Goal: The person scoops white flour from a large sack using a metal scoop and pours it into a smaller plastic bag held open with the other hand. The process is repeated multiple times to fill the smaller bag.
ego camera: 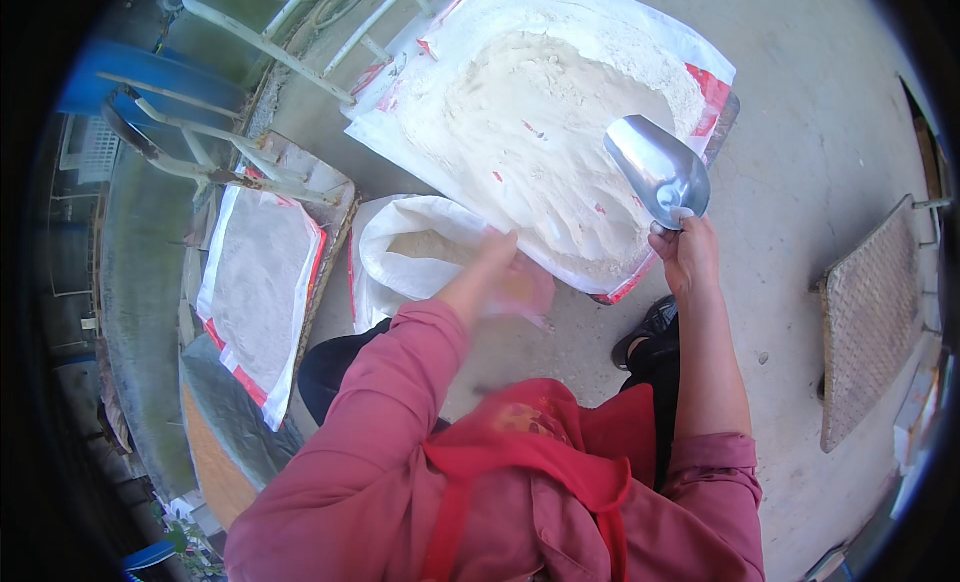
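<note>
My right hand (688,255) grips a shiny metal scoop (660,165) by its handle end. The scoop hangs over the right side of a wide, opened-out white sack (390,143) with red markings. Pale powder (525,124) lies spread across that sack, hollowed in the middle and streaked with grooves near me. My left hand (495,255) is blurred, beside the rim of an upright white sack (382,255) that holds some beige powder. From this hand hangs a thin pink plastic bag (529,293), blurred too; the fingertips are partly hidden.
On the left, a cart (319,165) with a rusty metal handle (225,177) carries another powder-covered sack (259,259). White metal rails (270,49) rise behind. To the right stands a textured metal-plate platform (874,327) on the concrete floor (795,169).
</note>
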The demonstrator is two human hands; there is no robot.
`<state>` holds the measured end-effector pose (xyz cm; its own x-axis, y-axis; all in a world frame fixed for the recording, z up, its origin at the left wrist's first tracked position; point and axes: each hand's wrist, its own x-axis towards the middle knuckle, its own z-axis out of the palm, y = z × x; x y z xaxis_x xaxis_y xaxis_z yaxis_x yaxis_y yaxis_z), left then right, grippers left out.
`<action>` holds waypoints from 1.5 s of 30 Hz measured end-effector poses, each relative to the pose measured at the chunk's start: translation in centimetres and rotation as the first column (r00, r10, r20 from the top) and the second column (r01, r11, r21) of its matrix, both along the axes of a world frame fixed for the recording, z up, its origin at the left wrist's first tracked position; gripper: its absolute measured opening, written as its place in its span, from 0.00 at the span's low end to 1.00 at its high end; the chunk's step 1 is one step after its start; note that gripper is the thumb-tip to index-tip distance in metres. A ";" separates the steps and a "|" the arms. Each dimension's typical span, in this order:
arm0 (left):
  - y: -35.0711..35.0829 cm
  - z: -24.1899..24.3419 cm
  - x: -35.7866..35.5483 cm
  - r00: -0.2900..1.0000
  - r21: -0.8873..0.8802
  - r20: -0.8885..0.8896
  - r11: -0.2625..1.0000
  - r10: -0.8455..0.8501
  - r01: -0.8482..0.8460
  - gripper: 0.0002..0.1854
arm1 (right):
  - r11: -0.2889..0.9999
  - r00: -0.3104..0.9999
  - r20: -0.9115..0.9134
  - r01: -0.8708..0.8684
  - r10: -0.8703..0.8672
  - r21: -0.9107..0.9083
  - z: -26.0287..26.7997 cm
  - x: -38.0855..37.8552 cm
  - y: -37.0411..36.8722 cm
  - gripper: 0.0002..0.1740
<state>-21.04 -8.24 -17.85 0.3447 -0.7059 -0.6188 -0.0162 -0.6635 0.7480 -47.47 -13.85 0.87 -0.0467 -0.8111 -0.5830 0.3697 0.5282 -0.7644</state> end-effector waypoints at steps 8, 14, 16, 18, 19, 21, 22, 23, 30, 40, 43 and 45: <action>-3.3 3.9 0.0 0.999 0.032 -0.022 0.998 -0.045 0.046 0.19 | 1.000 1.000 0.021 -0.011 0.011 -0.014 0.5 0.9 0.3 0.14; -6.6 7.0 -0.8 0.995 0.022 -0.094 0.999 -0.022 0.024 0.18 | 1.000 0.999 0.033 0.002 -0.002 -0.006 0.4 0.9 0.1 0.15; -8.1 7.9 -0.6 0.989 0.022 -0.148 1.000 -0.008 0.011 0.17 | 1.000 0.999 0.036 0.018 -0.017 -0.016 0.3 0.9 0.2 0.15; -9.7 8.6 -0.3 0.975 0.016 -0.221 1.000 0.014 -0.011 0.16 | 0.999 0.998 0.056 0.025 -0.023 -0.045 0.1 0.7 0.0 0.15; -10.2 8.8 0.0 0.976 -0.008 -0.218 1.000 0.023 -0.026 0.16 | 0.998 0.997 0.072 0.027 -0.022 -0.061 0.1 0.8 -0.1 0.15; -10.8 9.2 0.1 0.976 -0.060 -0.212 0.997 0.044 -0.058 0.16 | 0.996 0.996 0.071 0.058 -0.054 -0.063 0.4 0.7 -0.3 0.15; -10.6 9.6 -0.2 0.990 -0.032 -0.140 0.999 0.010 -0.014 0.16 | 0.995 0.994 0.082 0.073 -0.067 -0.071 0.3 0.6 -0.4 0.15; -10.3 9.5 -0.4 0.990 -0.027 -0.141 1.000 0.007 -0.011 0.15 | 0.993 0.993 0.093 0.086 -0.079 -0.080 0.2 0.5 -0.5 0.15; -10.7 10.5 0.4 0.969 -0.195 -0.244 0.976 0.048 -0.098 0.13 | 0.983 0.984 0.077 0.167 -0.160 -0.080 0.3 0.5 -0.9 0.14; -6.0 7.5 1.6 0.968 -0.164 -0.249 0.983 0.045 -0.088 0.13 | 0.941 0.941 0.126 0.326 -0.314 -0.093 -0.1 -1.6 -1.9 0.14; -4.5 7.1 1.5 0.972 -0.108 -0.232 0.992 0.037 -0.063 0.13 | 0.941 0.938 0.137 0.331 -0.319 -0.074 -0.1 -2.0 -1.9 0.14; -3.8 6.5 1.9 0.978 -0.024 -0.209 1.000 -0.005 0.000 0.13 | 0.941 0.938 0.137 0.329 -0.318 -0.073 -0.2 -2.0 -2.0 0.13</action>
